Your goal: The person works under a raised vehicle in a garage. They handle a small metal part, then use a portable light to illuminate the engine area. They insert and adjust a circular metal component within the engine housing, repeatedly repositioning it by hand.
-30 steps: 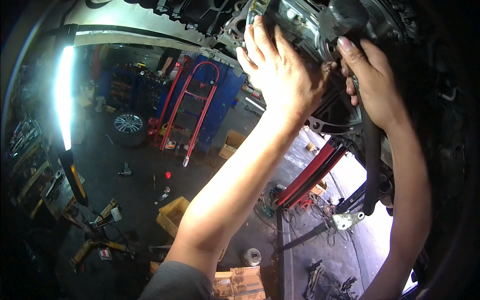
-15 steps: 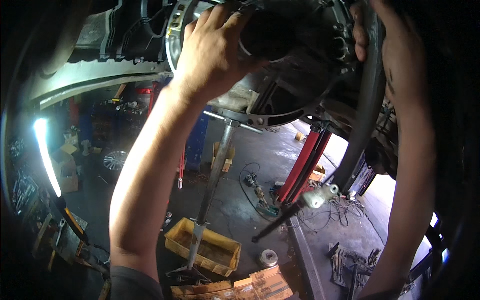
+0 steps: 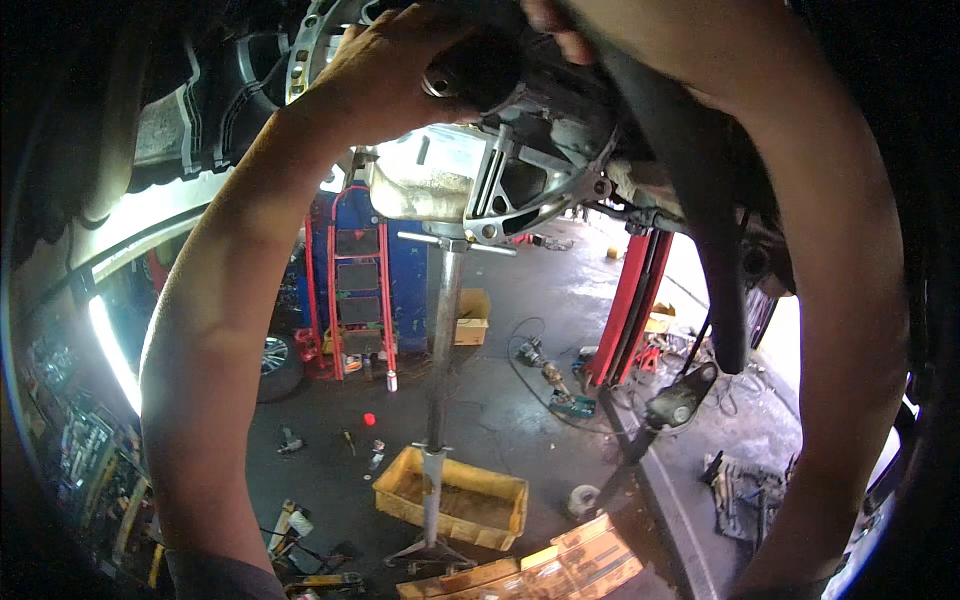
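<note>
My left hand (image 3: pixel 390 70) is raised to the underside of a vehicle, against a dark round part (image 3: pixel 480 70) at a metal housing (image 3: pixel 550 160); its fingertips are mostly hidden. My right hand (image 3: pixel 660 40), at the upper edge, has curled fingers round a long dark bar (image 3: pixel 700 200), which slants down to the right. Below the housing, a light-coloured pan (image 3: pixel 420 185) sits above a steel stand (image 3: pixel 440 360) with a crossbar. A metal bracket (image 3: pixel 680 400) hangs near the bar's lower end.
A yellow bin (image 3: pixel 485 520) surrounds the stand's lower part, beside flattened cardboard (image 3: pixel 590 560). A red lift post (image 3: pixel 625 305), red ladder (image 3: pixel 386 300), blue cabinet (image 3: pixel 410 285) and tyre (image 3: pixel 275 365) stand behind. A lit work lamp (image 3: pixel 115 350) is at left; cables and tools lie around.
The view has shifted, revealing more of the stand. Both my hands appear farther left than half a second ago, with the bar's upper part now slanting the opposite way.
</note>
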A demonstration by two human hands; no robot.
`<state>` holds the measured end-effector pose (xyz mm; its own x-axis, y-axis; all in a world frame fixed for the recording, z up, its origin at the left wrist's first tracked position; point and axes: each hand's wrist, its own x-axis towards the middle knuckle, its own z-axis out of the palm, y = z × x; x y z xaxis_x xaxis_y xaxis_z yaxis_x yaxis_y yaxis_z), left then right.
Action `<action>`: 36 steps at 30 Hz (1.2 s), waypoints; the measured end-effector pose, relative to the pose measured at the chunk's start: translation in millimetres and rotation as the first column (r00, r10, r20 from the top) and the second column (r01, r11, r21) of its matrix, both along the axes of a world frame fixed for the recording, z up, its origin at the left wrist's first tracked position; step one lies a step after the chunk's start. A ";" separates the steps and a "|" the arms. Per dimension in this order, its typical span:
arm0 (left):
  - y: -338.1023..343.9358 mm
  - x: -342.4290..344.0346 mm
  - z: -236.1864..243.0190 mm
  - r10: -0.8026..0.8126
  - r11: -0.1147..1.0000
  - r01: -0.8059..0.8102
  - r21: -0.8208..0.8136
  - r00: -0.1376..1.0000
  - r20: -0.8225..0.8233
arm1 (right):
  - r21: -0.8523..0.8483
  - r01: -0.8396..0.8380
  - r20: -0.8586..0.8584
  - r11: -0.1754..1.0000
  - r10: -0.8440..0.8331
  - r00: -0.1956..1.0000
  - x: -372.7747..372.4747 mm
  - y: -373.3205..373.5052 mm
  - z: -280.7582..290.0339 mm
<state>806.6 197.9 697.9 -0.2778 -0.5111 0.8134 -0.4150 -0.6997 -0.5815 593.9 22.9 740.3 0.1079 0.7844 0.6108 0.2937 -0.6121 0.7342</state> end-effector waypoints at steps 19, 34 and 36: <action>-7.2 -31.8 13.5 0.032 0.999 -0.016 0.047 0.927 -0.373 | 0.949 -0.182 -0.071 0.257 0.739 0.670 98.7 -42.0 -141.0; -8.5 -21.0 9.3 -0.052 0.998 0.053 0.027 0.998 -0.023 | 0.960 -0.228 0.009 0.165 0.793 0.609 130.1 -33.6 -131.3; -8.6 -13.4 12.4 -0.083 0.995 0.087 0.054 0.994 -0.070 | 0.965 -0.213 0.006 0.152 0.801 0.599 127.9 -32.7 -129.8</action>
<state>793.2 189.3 710.3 -0.2677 -0.5341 0.8019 -0.5109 -0.6269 -0.5881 721.8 -9.7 610.4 0.3692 -0.1480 0.9175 0.8730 -0.2834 -0.3970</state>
